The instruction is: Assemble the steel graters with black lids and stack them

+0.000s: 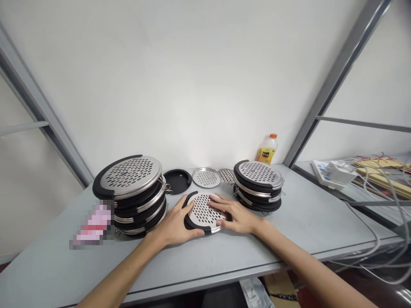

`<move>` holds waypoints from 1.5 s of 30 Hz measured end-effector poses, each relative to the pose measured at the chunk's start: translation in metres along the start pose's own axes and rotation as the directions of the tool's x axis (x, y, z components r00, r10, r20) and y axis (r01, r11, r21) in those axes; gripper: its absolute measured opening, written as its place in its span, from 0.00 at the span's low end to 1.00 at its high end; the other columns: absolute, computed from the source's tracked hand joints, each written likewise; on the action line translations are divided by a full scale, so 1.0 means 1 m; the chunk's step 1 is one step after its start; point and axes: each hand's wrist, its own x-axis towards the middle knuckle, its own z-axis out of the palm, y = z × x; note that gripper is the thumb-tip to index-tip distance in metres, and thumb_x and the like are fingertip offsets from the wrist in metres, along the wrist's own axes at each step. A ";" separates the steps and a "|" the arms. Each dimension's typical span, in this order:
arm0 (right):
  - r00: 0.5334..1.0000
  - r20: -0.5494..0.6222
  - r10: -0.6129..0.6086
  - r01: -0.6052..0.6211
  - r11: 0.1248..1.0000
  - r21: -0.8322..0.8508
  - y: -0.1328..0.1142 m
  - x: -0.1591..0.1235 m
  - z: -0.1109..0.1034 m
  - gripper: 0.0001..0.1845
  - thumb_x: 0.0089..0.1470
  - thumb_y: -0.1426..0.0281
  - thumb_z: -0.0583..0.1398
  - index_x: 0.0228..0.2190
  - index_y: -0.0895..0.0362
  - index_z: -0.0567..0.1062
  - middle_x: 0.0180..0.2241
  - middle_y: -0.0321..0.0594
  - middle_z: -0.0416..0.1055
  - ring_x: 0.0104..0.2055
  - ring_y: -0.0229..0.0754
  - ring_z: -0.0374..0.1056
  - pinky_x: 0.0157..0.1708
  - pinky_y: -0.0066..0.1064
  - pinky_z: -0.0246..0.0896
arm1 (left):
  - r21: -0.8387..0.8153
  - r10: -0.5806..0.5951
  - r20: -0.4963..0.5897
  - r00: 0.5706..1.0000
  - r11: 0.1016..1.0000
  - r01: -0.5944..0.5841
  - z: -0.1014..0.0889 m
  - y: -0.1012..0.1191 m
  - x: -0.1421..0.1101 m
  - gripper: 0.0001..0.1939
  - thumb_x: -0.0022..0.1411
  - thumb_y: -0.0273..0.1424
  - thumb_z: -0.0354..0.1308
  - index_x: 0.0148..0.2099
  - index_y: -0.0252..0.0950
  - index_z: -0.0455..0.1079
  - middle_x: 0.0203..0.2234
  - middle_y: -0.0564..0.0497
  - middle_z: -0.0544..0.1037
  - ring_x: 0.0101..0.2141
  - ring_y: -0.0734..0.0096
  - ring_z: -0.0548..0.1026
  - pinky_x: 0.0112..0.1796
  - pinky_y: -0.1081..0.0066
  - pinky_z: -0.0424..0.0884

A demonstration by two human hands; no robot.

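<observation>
A round slotted metal grater (201,207) with a black rim along its left side lies flat on the table between my hands. My left hand (178,222) is curled around the black rim, thumb along the front edge and fingers at the left and back. My right hand (239,214) rests on the grater from the right, its fingers spread across the slotted top and its thumb apart from them. The fingers hide part of the slots and the right edge.
On the left rises a tall stack of similar graters (131,177); a shorter stack (258,175) stands right. Behind lie a black round tray (177,182), a perforated disc (206,178) and another disc (227,176). A bottle (268,149), power strip (327,174) and cables are further right.
</observation>
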 end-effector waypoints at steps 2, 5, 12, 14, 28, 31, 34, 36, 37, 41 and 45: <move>1.000 -0.004 0.010 -0.010 1.000 -0.008 0.000 -0.001 0.001 0.36 0.57 0.53 0.56 0.62 0.54 0.57 0.66 0.47 0.45 0.67 0.57 0.41 0.63 0.51 0.43 | -0.003 -0.007 0.002 1.000 1.000 0.007 0.000 0.001 0.000 0.50 0.47 0.55 0.62 0.66 0.37 0.53 0.67 0.44 0.45 0.62 0.46 0.55 0.59 0.56 0.57; 1.000 0.003 0.021 -0.021 0.999 -0.029 0.000 -0.002 0.006 0.35 0.58 0.53 0.54 0.62 0.53 0.56 0.66 0.45 0.44 0.67 0.57 0.39 0.63 0.53 0.42 | -0.014 0.011 -0.001 1.000 1.000 -0.011 0.001 0.002 -0.001 0.49 0.49 0.54 0.62 0.67 0.38 0.52 0.67 0.45 0.45 0.63 0.47 0.54 0.59 0.57 0.57; 0.984 -0.133 0.117 -0.128 0.989 -0.076 -0.009 0.005 0.022 0.28 0.63 0.57 0.47 0.61 0.54 0.60 0.65 0.45 0.50 0.67 0.52 0.44 0.63 0.49 0.44 | -0.015 0.010 0.003 1.000 1.000 -0.010 0.003 0.005 -0.003 0.50 0.52 0.54 0.60 0.68 0.36 0.45 0.67 0.41 0.43 0.64 0.50 0.48 0.61 0.57 0.52; 0.971 -0.180 0.158 -0.170 0.984 -0.050 -0.010 0.010 0.025 0.27 0.64 0.58 0.47 0.60 0.55 0.61 0.63 0.47 0.54 0.65 0.51 0.48 0.63 0.47 0.46 | -0.038 0.008 -0.008 1.000 0.999 -0.009 0.002 0.008 -0.002 0.51 0.52 0.53 0.60 0.69 0.39 0.43 0.66 0.42 0.45 0.64 0.50 0.49 0.61 0.56 0.53; 0.989 -0.075 0.126 -0.127 0.992 -0.003 0.005 0.022 0.020 0.30 0.62 0.55 0.49 0.61 0.54 0.59 0.66 0.47 0.44 0.68 0.56 0.39 0.63 0.54 0.39 | -0.088 0.045 -0.086 0.995 0.995 -0.053 0.008 0.012 0.016 0.58 0.40 0.52 0.68 0.67 0.37 0.45 0.63 0.41 0.52 0.63 0.48 0.52 0.60 0.56 0.54; 0.996 -0.038 0.086 -0.085 0.996 0.019 0.008 0.024 0.017 0.30 0.62 0.55 0.49 0.61 0.52 0.59 0.66 0.44 0.43 0.68 0.55 0.37 0.63 0.55 0.37 | -0.121 0.021 -0.059 0.998 0.992 -0.028 0.009 0.010 0.015 0.62 0.38 0.51 0.69 0.68 0.36 0.41 0.65 0.40 0.50 0.64 0.47 0.49 0.60 0.54 0.53; 0.999 -0.019 0.041 -0.040 0.998 0.046 0.006 0.028 0.022 0.30 0.61 0.55 0.50 0.62 0.51 0.57 0.66 0.43 0.44 0.68 0.56 0.36 0.63 0.55 0.38 | -0.158 -0.008 -0.001 1.000 0.987 0.008 0.011 0.007 0.013 0.67 0.37 0.52 0.69 0.69 0.34 0.35 0.66 0.38 0.44 0.64 0.45 0.45 0.61 0.53 0.50; 0.997 -0.061 0.037 -0.033 0.998 0.060 0.006 0.029 0.027 0.32 0.62 0.56 0.50 0.64 0.53 0.52 0.67 0.44 0.43 0.68 0.54 0.38 0.64 0.54 0.39 | -0.170 -0.018 0.012 1.000 0.985 0.020 0.012 0.006 0.013 0.70 0.35 0.54 0.69 0.70 0.34 0.32 0.67 0.38 0.43 0.65 0.45 0.44 0.62 0.53 0.49; 0.995 -0.092 0.040 -0.034 0.998 0.062 0.006 0.029 0.030 0.34 0.62 0.57 0.50 0.65 0.55 0.48 0.67 0.46 0.43 0.68 0.53 0.38 0.64 0.53 0.40 | -0.169 -0.022 0.015 1.000 0.985 0.024 0.012 0.006 0.013 0.71 0.35 0.55 0.69 0.70 0.34 0.32 0.67 0.38 0.42 0.65 0.45 0.43 0.62 0.53 0.48; 0.989 -0.141 0.048 -0.043 0.998 0.041 0.005 0.030 0.037 0.36 0.63 0.58 0.47 0.65 0.59 0.41 0.67 0.49 0.39 0.68 0.51 0.37 0.65 0.51 0.39 | -0.153 -0.026 0.020 0.999 0.988 0.029 0.014 0.006 0.014 0.73 0.33 0.58 0.68 0.70 0.31 0.32 0.67 0.37 0.41 0.65 0.45 0.42 0.62 0.53 0.47; 0.986 -0.148 0.079 -0.073 0.996 0.049 0.004 0.032 0.039 0.35 0.63 0.57 0.47 0.65 0.58 0.43 0.67 0.48 0.40 0.69 0.52 0.36 0.65 0.53 0.39 | -0.145 -0.002 0.020 1.000 0.989 0.005 0.012 0.005 0.015 0.71 0.34 0.57 0.68 0.70 0.34 0.33 0.67 0.38 0.43 0.65 0.45 0.42 0.62 0.53 0.47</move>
